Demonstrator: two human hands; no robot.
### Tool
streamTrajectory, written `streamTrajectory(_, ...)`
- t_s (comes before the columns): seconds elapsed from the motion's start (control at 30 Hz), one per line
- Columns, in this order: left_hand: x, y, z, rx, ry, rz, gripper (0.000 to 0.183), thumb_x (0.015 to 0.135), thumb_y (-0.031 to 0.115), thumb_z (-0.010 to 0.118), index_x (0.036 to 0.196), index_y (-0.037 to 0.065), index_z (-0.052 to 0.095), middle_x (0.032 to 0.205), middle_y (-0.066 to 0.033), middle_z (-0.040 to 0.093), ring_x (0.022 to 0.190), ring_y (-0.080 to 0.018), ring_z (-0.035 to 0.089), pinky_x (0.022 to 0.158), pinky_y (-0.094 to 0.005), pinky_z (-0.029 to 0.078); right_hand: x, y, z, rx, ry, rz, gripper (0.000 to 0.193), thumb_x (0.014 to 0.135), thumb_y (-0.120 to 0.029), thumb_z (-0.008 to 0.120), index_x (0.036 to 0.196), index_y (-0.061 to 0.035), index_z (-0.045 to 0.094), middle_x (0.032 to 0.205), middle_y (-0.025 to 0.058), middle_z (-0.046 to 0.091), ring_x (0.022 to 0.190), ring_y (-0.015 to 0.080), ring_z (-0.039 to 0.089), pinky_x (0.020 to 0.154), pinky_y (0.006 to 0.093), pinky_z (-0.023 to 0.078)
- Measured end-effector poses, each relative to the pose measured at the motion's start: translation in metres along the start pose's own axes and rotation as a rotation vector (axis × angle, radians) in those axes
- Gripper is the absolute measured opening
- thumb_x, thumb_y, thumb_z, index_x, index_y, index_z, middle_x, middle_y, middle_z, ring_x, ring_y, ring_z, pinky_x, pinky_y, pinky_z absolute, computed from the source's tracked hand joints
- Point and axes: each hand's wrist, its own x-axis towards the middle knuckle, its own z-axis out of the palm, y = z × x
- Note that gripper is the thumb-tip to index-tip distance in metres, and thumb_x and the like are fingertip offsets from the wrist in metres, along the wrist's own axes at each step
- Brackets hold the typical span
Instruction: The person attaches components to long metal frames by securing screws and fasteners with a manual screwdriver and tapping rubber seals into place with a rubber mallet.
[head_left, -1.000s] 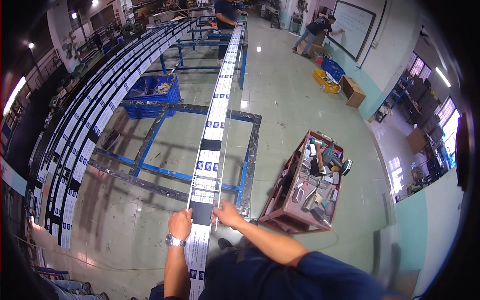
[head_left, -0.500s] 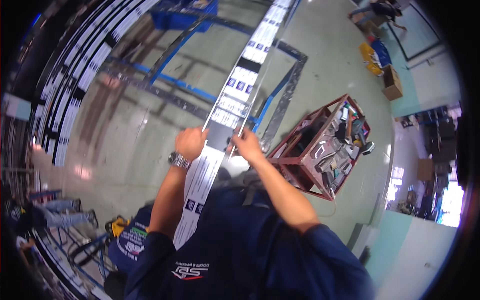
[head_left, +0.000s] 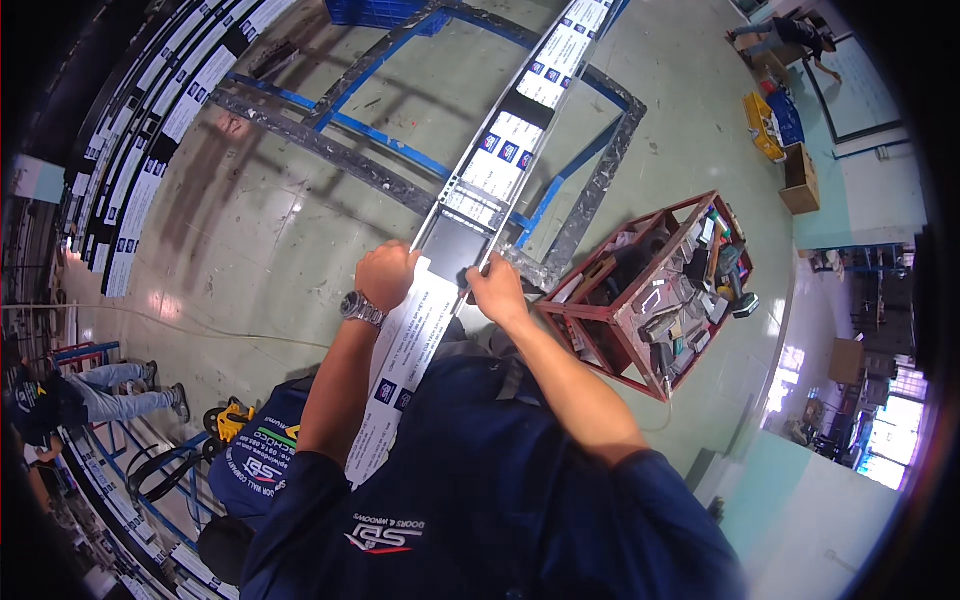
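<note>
A long, narrow metal profile (head_left: 522,107), covered in white printed protective film, runs from my body away toward the far edge of the view. My left hand (head_left: 388,276) is closed at its left edge, with a metal-banded watch (head_left: 362,308) on the wrist. Opposite, my right hand (head_left: 496,289) has its fingers bent around the right edge, the thumb side hidden in part. Between them lies a bare dark stretch (head_left: 458,245) of the profile. The white film (head_left: 412,330) begins again just below it and reaches down to my dark shirt.
A blue and black metal stand (head_left: 370,170) supports the profile. To the right is a reddish-brown cart (head_left: 600,330) loaded with tools. More wrapped profiles (head_left: 150,130) lie at the left. One person (head_left: 255,465) is bent close at my left; others are farther off.
The view has shifted slightly, and surrounding things sit differently in it. The bare dark stretch between my hands looks longer than before. Both hands remain at the profile's edges.
</note>
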Motion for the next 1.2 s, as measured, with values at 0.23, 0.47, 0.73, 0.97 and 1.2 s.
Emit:
streamTrajectory(0.23,-0.011,-0.017,0.01,0.02,-0.014,0.075,0.034,0.107,0.034,0.058,0.093,0.005,0.07,0.095,-0.0183,0.073,0.083,-0.0434,0.072,0.076,-0.0554,0.058,-0.003,0.012,0.009,-0.266,0.026,-0.052,0.039,0.094,-0.022,0.064,0.106,0.0144,0.063,0.085,0.0308,0.074,0.083,0.0447,0.076,0.083,0.0512,0.06)
streamTrajectory(0.47,-0.025,-0.023,0.0,-0.016,-0.049,0.059,0.032,0.107,0.031,0.057,0.092,0.005,0.068,0.09,-0.0189,0.073,0.084,-0.0433,0.071,0.075,-0.0556,0.058,-0.018,-0.006,0.011,-0.477,-0.02,-0.113,0.048,0.094,-0.03,0.065,0.104,0.017,0.064,0.089,0.0389,0.07,0.095,0.0559,0.07,0.09,0.0585,0.057)
streamTrajectory(0.73,-0.041,-0.025,-0.008,-0.069,-0.116,0.0,0.029,0.106,0.028,0.058,0.094,0.004,0.068,0.09,-0.0216,0.073,0.086,-0.0454,0.07,0.078,-0.0575,0.055,-0.029,0.0,0.018,-0.522,-0.073,-0.124,0.05,0.095,-0.032,0.066,0.106,0.0163,0.065,0.088,0.0384,0.071,0.091,0.0548,0.071,0.088,0.0572,0.058)
streamTrajectory(0.97,-0.055,-0.026,-0.008,-0.073,-0.147,0.001,0.03,0.105,0.029,0.059,0.095,0.004,0.07,0.094,-0.0215,0.074,0.088,-0.045,0.07,0.08,-0.0558,0.055,-0.041,0.018,0.023,-0.501,-0.103,-0.13,0.053,0.097,-0.034,0.065,0.112,0.0174,0.06,0.089,0.0388,0.071,0.089,0.0557,0.072,0.086,0.0576,0.06)
streamTrajectory(1.2,-0.063,-0.03,-0.005,-0.074,-0.145,-0.009,0.03,0.105,0.029,0.059,0.096,0.003,0.07,0.094,-0.0213,0.074,0.088,-0.0439,0.07,0.081,-0.0553,0.056,-0.05,0.015,0.027,-0.497,-0.103,-0.132,0.05,0.097,-0.031,0.065,0.113,0.0163,0.059,0.086,0.0369,0.071,0.088,0.0553,0.071,0.086,0.0584,0.059)
